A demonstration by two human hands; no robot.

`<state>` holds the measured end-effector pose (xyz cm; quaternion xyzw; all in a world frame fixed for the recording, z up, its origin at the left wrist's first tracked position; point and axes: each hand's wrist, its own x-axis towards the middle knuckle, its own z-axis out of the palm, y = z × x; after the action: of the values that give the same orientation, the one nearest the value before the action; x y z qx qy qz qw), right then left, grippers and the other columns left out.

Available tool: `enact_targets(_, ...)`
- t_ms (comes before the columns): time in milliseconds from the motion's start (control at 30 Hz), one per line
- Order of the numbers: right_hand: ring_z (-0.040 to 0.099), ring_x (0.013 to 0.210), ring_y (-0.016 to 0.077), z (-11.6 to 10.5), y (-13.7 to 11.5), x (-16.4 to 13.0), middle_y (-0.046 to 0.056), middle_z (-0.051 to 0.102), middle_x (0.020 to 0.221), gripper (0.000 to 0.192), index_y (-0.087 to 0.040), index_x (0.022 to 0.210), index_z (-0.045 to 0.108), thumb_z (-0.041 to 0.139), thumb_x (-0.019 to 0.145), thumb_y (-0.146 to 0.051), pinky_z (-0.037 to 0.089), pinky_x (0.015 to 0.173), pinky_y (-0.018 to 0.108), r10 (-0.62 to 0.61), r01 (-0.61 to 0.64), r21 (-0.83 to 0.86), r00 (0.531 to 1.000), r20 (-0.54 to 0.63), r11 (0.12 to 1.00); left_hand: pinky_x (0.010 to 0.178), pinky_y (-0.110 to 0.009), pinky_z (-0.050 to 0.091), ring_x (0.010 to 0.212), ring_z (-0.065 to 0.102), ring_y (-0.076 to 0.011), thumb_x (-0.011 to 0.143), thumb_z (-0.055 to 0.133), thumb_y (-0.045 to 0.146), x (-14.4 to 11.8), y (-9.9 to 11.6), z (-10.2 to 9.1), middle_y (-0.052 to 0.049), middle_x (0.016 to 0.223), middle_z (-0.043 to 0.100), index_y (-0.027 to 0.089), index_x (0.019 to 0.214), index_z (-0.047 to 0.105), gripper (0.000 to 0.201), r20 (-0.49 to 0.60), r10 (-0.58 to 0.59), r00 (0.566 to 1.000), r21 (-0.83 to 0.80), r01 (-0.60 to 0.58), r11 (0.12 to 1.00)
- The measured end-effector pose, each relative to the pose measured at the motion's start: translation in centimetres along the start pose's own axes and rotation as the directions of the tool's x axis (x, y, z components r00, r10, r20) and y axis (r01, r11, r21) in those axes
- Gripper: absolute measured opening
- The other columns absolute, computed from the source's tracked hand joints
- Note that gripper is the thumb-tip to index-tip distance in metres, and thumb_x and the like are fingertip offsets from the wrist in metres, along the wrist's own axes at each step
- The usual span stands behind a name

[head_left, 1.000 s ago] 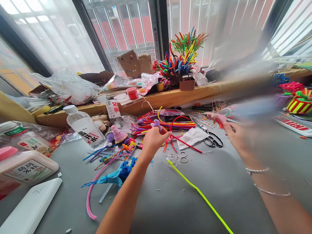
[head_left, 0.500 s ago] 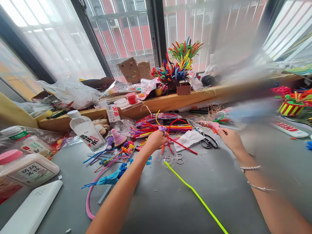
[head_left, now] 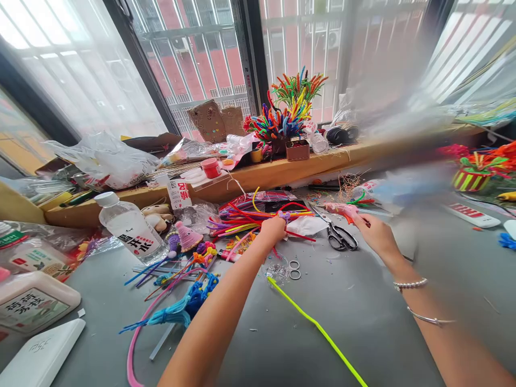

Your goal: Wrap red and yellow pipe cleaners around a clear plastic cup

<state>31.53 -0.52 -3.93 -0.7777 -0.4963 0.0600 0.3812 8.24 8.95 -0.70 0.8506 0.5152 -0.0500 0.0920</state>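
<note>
My left hand (head_left: 274, 228) is closed at the front edge of a pile of coloured pipe cleaners (head_left: 237, 217). A small purple fuzzy piece (head_left: 284, 215) shows at its fingertips, and the fingers are partly hidden. My right hand (head_left: 377, 234) is wrapped round a pink glue gun (head_left: 342, 209) with an orange-red trigger, its nose pointing left toward my left hand. Between the hands lie black-handled scissors (head_left: 342, 237) and a white tissue (head_left: 308, 227). Closer to me are small scissors (head_left: 294, 270) and a long neon-yellow pipe cleaner (head_left: 318, 325).
On the left stand a water bottle (head_left: 131, 228), a jug (head_left: 36, 303) and a white box (head_left: 42, 352). Blue pipe-cleaner pieces (head_left: 177, 309) and a pink crocheted cone (head_left: 188, 236) lie nearby. Potted pipe-cleaner plants (head_left: 298, 149) stand on the sill. A blurred patch covers the right side.
My left hand has moved slightly right with the purple piece, toward the glue gun. The glue gun has hardly moved. The whole view has shifted a little.
</note>
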Motion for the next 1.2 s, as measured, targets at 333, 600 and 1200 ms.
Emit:
enact_targets(333,0.047,0.048,0.0143,-1.6,0.3,-0.1,0.0,0.055,0.05,0.045,-0.02,0.055,0.059,0.043,0.068,-0.06,0.03,0.045,0.024,-0.019,0.047,-0.07,0.933,0.359,0.996,0.077,-0.03,0.045,0.089,0.058,-0.02,0.075,0.056,0.033,-4.1,-1.4,-2.3,-0.007,0.1,0.061,0.02,0.101,0.057,0.029,-0.205,0.053,0.977,-0.093,-0.074,0.993)
enact_targets(600,0.049,0.041,0.0139,-1.8,-0.1,-0.8,0.0,0.054,0.047,0.046,-0.019,0.069,0.061,0.041,0.071,-0.061,0.034,0.046,0.024,0.049,0.01,-0.116,0.868,0.495,0.993,0.078,-0.032,0.044,0.085,0.059,-0.0186,0.08,0.046,0.037,-12.4,-2.4,0.7,-0.007,0.087,0.065,0.018,0.086,0.062,0.026,-0.548,0.246,0.8,-0.055,-0.328,0.943)
enact_targets(1200,0.051,0.06,0.0118,2.1,-8.4,-6.4,0.002,0.063,0.072,0.031,-0.018,0.081,0.061,0.041,0.084,-0.041,0.037,0.056,0.024,-0.607,0.482,0.37,0.636,0.476,0.794,0.065,-0.027,0.044,0.066,0.06,-0.0166,0.075,0.051,0.048,-14.1,-3.9,3.6,-0.007,0.082,0.068,0.018,0.088,0.066,0.036,-0.329,0.232,0.915,-0.206,-0.309,0.928)
